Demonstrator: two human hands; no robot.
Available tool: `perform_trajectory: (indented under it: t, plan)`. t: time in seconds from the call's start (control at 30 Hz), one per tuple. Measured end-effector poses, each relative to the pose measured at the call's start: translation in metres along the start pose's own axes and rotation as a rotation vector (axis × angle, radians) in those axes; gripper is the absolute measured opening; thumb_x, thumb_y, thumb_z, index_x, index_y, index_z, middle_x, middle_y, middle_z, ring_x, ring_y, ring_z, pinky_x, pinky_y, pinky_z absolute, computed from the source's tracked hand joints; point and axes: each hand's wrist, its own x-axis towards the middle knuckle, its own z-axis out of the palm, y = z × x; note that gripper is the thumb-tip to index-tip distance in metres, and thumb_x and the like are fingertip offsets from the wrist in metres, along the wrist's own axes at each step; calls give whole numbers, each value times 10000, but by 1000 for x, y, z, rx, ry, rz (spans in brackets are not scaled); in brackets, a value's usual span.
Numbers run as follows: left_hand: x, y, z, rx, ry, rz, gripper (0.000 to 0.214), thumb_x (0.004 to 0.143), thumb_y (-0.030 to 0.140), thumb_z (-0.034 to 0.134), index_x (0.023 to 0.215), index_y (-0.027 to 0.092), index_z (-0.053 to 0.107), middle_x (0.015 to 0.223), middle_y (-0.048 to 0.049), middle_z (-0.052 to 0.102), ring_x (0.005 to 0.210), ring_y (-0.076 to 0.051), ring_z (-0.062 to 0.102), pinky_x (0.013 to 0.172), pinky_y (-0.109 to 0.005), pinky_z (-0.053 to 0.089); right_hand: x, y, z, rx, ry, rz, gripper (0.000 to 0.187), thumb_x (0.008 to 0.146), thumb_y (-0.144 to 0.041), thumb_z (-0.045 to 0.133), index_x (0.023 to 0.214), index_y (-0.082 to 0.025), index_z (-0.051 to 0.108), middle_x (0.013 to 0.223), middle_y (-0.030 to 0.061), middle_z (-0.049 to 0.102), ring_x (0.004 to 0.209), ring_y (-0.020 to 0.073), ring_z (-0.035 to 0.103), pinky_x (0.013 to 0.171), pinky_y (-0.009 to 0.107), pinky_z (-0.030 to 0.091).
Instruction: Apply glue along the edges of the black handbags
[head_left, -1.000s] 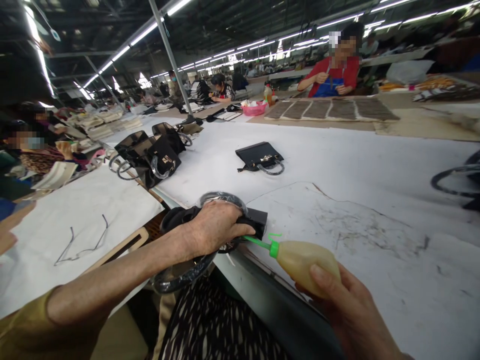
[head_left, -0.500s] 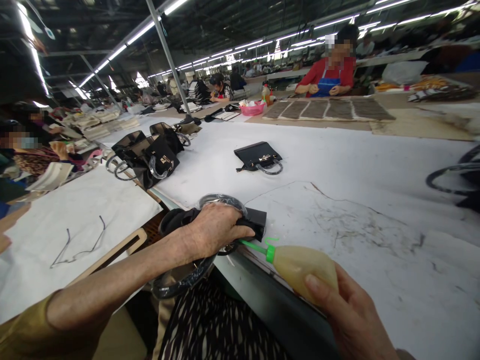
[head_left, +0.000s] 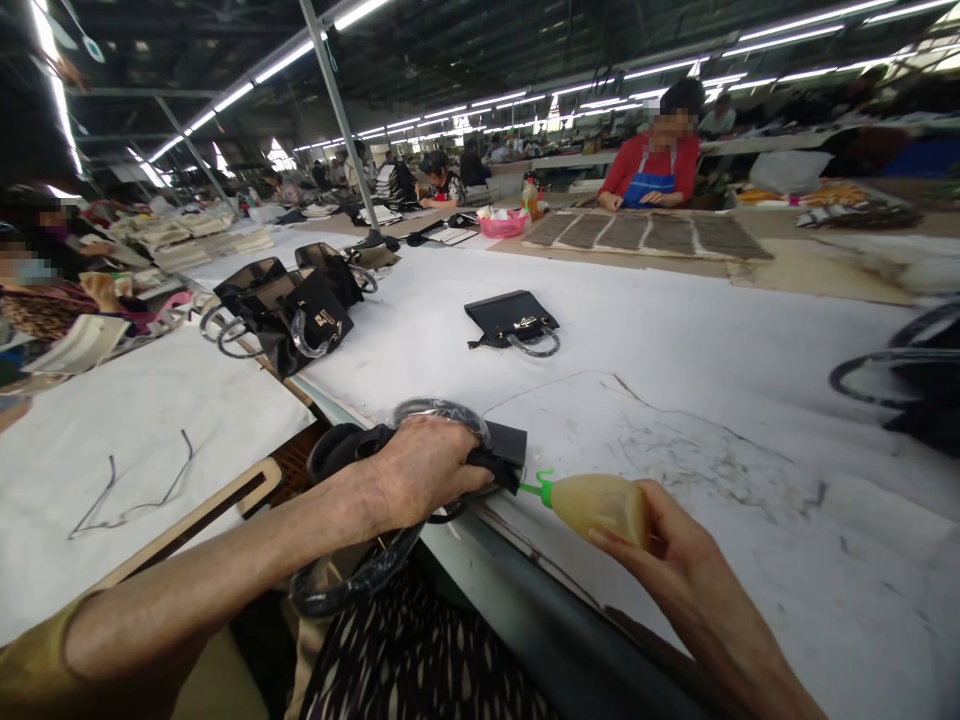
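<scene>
My left hand is closed on a black handbag at the table's near edge. The bag's round handles are wrapped in clear plastic; one loops above my hand, another handle hangs below it. Much of the bag is hidden under my hand and forearm. In my right hand is a yellowish squeeze bottle with a green cap and thin green nozzle. It lies nearly level, its tip close to the bag's right end; whether they touch I cannot tell.
A small black handbag lies on the white tabletop. Several black bags stand at the left, more at the right edge. Eyeglasses rest on the left table. A co-worker sits across, near a pink basket.
My right hand has drawn the bottle slightly right and turned it more level, so the nozzle has left the spot under my left thumb. My left hand still grips the bag.
</scene>
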Motion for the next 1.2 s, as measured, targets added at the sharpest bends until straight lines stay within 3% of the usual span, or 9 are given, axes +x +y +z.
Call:
perform_trajectory:
  t: [0.3,0.47,0.63,0.77,1.1,1.2]
  plan:
    - [4,-2,-2,80,29,-2,237,721,306,487,728,138,653,721,-69,653,657,-173,575,564,-243,381,13,-2,4,-79,13,-12,250,769,-471,529,806,-241,437,645,-41,498,609,184,463,536,265,364]
    - [4,-2,-8,46,16,-6,209,712,288,488,705,148,644,675,-50,642,634,-163,566,550,-236,375,22,-1,6,-76,63,-99,315,778,-433,530,1033,-253,483,909,19,598,777,228,545,647,302,440]
    - [6,-2,-13,55,51,8,183,692,261,478,662,152,622,622,-37,612,578,-150,542,522,-238,360,31,12,11,-219,115,-337,332,803,-301,470,1129,-243,448,1186,59,519,1022,240,524,831,342,446]
    - [9,-5,-13,70,59,8,202,693,267,467,664,152,631,616,-43,607,582,-161,544,523,-250,362,29,17,12,-291,122,-492,344,791,-197,419,1131,-238,441,1262,70,465,1128,227,470,933,352,402]
    - [18,-16,-9,133,156,56,248,692,296,450,656,159,654,625,-65,627,606,-191,559,518,-272,351,-1,4,11,-161,97,-291,361,791,-360,520,1123,-232,462,1115,61,574,978,244,542,813,325,448]
    - [19,-15,-10,135,157,58,253,687,291,445,675,161,661,640,-68,631,625,-196,562,531,-274,357,-5,-5,5,-114,58,-174,337,780,-444,542,1036,-227,506,936,33,625,819,231,569,698,304,462]
